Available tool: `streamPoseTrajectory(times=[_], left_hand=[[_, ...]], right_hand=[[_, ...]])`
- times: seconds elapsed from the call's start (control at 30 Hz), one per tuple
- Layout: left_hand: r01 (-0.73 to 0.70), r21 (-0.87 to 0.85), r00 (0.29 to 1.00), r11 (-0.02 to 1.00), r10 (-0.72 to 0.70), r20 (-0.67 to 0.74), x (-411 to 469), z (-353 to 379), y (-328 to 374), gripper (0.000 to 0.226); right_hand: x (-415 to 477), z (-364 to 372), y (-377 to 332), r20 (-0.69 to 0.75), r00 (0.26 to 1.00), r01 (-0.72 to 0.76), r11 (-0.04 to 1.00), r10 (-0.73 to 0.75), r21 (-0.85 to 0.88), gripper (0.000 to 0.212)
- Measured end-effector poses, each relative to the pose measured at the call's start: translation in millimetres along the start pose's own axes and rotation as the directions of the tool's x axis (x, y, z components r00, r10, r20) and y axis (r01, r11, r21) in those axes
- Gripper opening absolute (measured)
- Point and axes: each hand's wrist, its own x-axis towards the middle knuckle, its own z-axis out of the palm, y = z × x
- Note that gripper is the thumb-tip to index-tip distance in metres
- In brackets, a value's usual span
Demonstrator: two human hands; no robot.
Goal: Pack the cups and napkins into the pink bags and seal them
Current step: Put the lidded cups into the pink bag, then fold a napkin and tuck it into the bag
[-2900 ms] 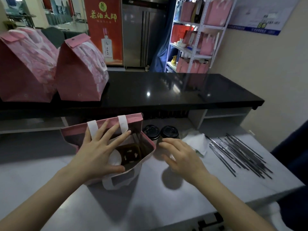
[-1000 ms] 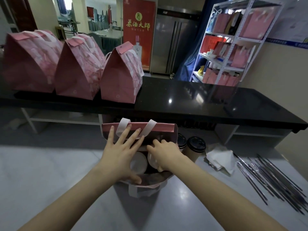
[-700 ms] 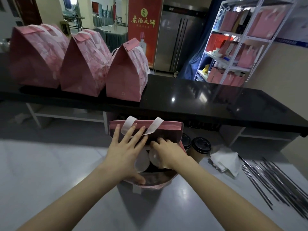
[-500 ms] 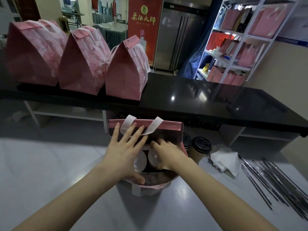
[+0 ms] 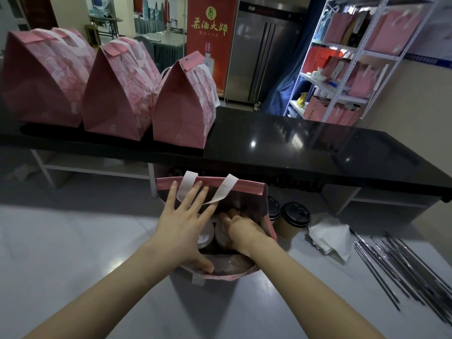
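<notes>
An open pink bag (image 5: 245, 190) with white handles stands on the white table. My left hand (image 5: 186, 226) lies spread over its mouth, with straight fingers on the far wall and handle and the thumb on the near rim. My right hand (image 5: 242, 230) reaches inside the bag, fingers curled over a pale-lidded cup (image 5: 221, 238). A second pale-lidded cup (image 5: 205, 237) sits beside it, partly under my left palm. Two brown cups with black lids (image 5: 294, 217) stand just right of the bag. White napkins (image 5: 329, 237) lie beyond them.
Three closed pink bags (image 5: 181, 113) stand in a row on the black counter (image 5: 305, 145) behind the table. Several dark wrapped straws (image 5: 403, 267) lie at the table's right. A white shelf rack (image 5: 342, 69) with more pink bags stands at the back right.
My right hand left the table beside the black-lidded cups and went into the bag, and the cup under it has sunk lower. My left hand has kept the bag's mouth spread.
</notes>
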Motion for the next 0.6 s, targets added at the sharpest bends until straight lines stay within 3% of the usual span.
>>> streamPoseTrajectory(times=[0.13,0.33,0.43,0.6], left_hand=[[-0.006,-0.047,1.000,0.999,0.005,-0.009,4.4,-0.2,-10.9,0.133],[-0.022,-0.318,0.999,0.948,0.012,-0.033,20.6,-10.3,-33.8,0.112],[-0.039,-0.456,0.999,0.889,0.022,-0.042,26.2,-15.4,-38.9,0.107],[-0.091,-0.388,0.996,0.917,0.079,-0.047,34.1,-13.6,-42.0,0.098]], right_hand=[[-8.1,-6.2,-0.1,-0.022,0.999,0.044,0.999,-0.044,0.011,0.076],[-32.6,-35.5,18.1,-0.404,0.887,0.175,0.972,-0.224,-0.155,0.045],[-44.1,-48.1,44.4,-0.509,0.852,0.070,0.989,-0.127,-0.129,0.034],[-38.9,-51.7,66.8,-0.513,0.821,-0.172,0.965,0.252,0.199,0.023]])
